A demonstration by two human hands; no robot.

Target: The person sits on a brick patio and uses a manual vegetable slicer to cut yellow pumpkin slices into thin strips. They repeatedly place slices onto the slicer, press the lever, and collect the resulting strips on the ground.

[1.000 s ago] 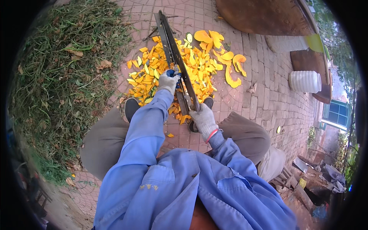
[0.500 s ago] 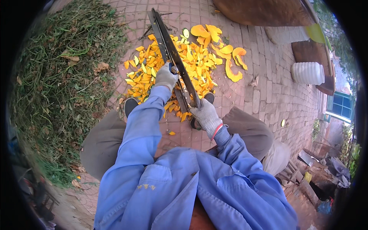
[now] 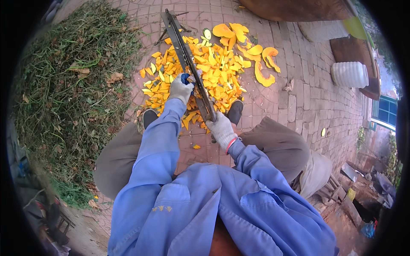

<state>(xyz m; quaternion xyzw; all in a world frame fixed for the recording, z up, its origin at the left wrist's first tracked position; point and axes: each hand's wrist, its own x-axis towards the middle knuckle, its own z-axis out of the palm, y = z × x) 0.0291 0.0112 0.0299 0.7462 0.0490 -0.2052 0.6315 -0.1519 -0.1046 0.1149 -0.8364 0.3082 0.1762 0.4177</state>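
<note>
A long dark hinged-blade chopper slants over a heap of chopped orange pumpkin pieces on the paving. My right hand, in a pale knitted glove with a red band at the wrist, is closed round the near end of the chopper's blade arm. Beside the left edge of the chopper, my left hand has its fingers curled in a pale glove with blue at the fingers. What it grips is hidden behind the fingers and the blade.
Larger curved pumpkin slices lie right of the heap. A big pile of cut greenery covers the left side. My shoes flank the heap's near edge. At the far right stand a white ribbed tub and large brown vessels.
My right hand has moved slightly left and down with the blade arm, narrowing the gap between blade and base. My left hand has shifted slightly left. The view has turned a little.
</note>
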